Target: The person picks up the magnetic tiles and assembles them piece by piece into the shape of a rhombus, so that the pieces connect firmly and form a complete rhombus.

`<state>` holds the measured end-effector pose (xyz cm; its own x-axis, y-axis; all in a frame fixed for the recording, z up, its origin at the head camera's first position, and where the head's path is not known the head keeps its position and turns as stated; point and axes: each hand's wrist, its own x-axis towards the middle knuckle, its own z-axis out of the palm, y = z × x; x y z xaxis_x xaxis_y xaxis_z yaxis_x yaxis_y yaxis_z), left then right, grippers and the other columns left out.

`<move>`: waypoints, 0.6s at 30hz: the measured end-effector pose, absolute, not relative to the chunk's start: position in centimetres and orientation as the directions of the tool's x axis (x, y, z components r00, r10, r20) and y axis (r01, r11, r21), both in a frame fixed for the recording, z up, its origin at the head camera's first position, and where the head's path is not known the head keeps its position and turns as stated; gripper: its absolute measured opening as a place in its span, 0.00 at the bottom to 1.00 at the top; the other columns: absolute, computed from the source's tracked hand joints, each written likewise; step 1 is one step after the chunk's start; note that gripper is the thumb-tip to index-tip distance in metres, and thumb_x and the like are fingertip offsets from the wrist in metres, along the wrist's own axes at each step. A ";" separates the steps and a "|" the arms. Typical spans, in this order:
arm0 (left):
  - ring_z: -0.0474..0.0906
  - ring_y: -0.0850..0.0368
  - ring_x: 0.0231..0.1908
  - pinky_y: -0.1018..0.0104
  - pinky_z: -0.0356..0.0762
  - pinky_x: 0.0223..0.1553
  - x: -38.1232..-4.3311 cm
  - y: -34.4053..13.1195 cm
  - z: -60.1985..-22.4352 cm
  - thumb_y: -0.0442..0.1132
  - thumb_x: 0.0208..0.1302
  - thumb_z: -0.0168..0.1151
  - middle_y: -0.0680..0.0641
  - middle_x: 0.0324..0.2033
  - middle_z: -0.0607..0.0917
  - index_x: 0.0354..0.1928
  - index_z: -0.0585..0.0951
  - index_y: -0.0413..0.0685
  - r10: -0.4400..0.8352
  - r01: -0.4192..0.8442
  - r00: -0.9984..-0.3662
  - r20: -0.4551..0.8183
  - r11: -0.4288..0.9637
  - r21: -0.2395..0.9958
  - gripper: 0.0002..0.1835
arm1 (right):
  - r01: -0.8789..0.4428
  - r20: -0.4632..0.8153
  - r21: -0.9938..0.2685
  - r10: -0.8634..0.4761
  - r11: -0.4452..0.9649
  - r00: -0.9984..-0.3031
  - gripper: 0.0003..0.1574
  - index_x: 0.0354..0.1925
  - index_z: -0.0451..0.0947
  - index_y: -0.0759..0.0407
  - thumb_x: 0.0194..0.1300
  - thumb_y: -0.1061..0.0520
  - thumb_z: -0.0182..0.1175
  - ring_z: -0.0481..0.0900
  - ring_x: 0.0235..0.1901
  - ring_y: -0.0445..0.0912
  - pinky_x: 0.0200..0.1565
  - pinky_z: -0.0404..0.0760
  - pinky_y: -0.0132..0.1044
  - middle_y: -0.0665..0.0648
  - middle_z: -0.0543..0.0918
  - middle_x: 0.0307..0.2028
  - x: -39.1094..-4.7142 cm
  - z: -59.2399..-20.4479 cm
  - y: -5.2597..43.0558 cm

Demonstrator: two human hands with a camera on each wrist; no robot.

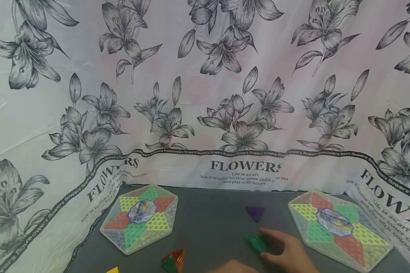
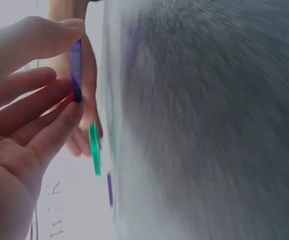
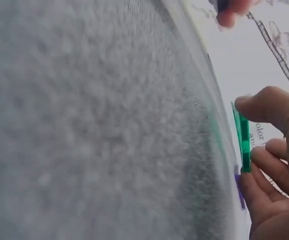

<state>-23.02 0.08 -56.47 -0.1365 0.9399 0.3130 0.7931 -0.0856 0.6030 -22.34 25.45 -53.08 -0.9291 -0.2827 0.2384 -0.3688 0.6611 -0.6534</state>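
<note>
My right hand (image 1: 287, 253) pinches a translucent green triangular tile (image 1: 257, 243) by its edges, thumb on one side and fingertips on the other. In the right wrist view this green tile (image 3: 245, 142) appears edge-on. My left hand (image 2: 22, 130) holds a thin purple tile (image 2: 76, 70) between thumb and fingertips, low over the grey table. Only the back of the left hand (image 1: 233, 267) enters the head view, at the bottom edge, and its tile is hidden there. Just beyond the right hand, a purple triangular tile (image 1: 255, 213) lies flat on the table.
A small shape of red, orange and green tiles (image 1: 174, 261) stands at the front left, near a yellow piece (image 1: 113, 270). Hexagonal star-patterned game boards lie left (image 1: 136, 231) and right (image 1: 348, 242). A flower-printed curtain (image 1: 205, 94) closes the back.
</note>
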 end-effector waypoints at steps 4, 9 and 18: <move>0.80 0.82 0.57 0.85 0.75 0.55 -21.9 -4.6 -56.0 0.51 0.84 0.58 0.67 0.61 0.88 0.69 0.83 0.64 0.894 0.807 -0.437 0.099 0.340 0.483 0.18 | -0.471 0.290 -0.606 -0.374 0.641 -0.881 0.43 0.67 0.84 0.57 0.59 0.42 0.83 0.86 0.59 0.36 0.58 0.87 0.38 0.55 0.91 0.60 -21.5 -52.2 26.0; 0.81 0.71 0.65 0.82 0.74 0.64 -24.2 -8.7 -58.7 0.49 0.84 0.57 0.54 0.65 0.88 0.71 0.81 0.53 0.889 0.868 -0.388 0.241 0.265 0.420 0.21 | -0.406 0.166 -0.692 -0.416 0.597 -0.894 0.42 0.70 0.83 0.56 0.63 0.42 0.81 0.82 0.60 0.30 0.56 0.84 0.31 0.56 0.89 0.63 -20.3 -51.8 26.2; 0.84 0.69 0.59 0.77 0.81 0.57 -23.1 -10.3 -56.9 0.43 0.82 0.60 0.48 0.57 0.91 0.63 0.85 0.48 0.894 0.773 -0.410 0.182 0.235 0.590 0.16 | -0.401 0.084 -0.717 -0.501 0.570 -0.861 0.39 0.70 0.82 0.56 0.65 0.45 0.79 0.82 0.58 0.29 0.54 0.84 0.31 0.59 0.89 0.62 -20.0 -53.8 25.8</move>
<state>-23.05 -10.26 -56.89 -0.4103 0.8936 0.1818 0.7728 0.2349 0.5895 -19.98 25.85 -53.78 -0.8615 -0.5008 0.0844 -0.4013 0.5696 -0.7173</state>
